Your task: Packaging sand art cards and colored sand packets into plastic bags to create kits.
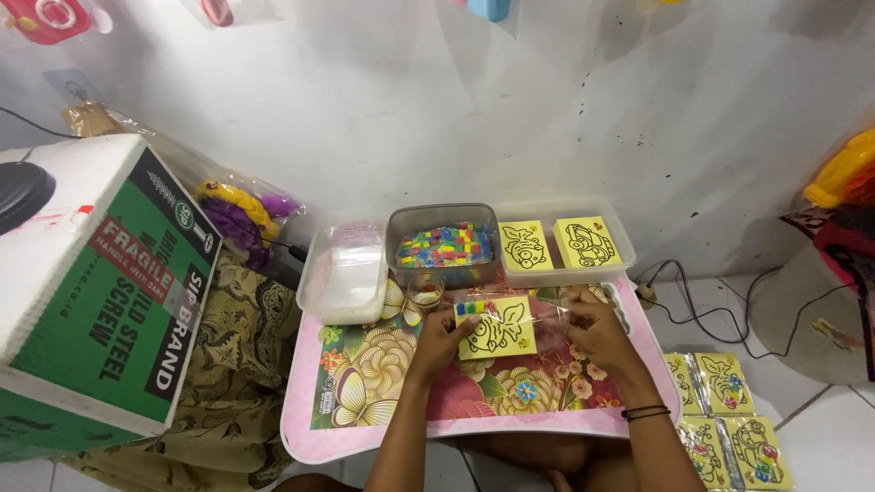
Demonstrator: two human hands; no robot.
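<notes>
Both hands hold a yellow card (498,328) with a black outline drawing and a strip of small coloured packets at its top left. My left hand (439,343) grips the card's left edge. My right hand (597,335) holds a clear plastic sleeve (550,321) around the card's right side. They hover over a small pink table (301,428) with a flower pattern. A black band circles my right wrist.
Behind the card stand three clear tubs: one with plastic sleeves (344,267), one with several coloured packets (445,244), one with two yellow cards (556,244). A small clear cup (425,290) sits nearby. Packed cards (729,424) lie on the floor right. A cardboard box (100,292) stands left.
</notes>
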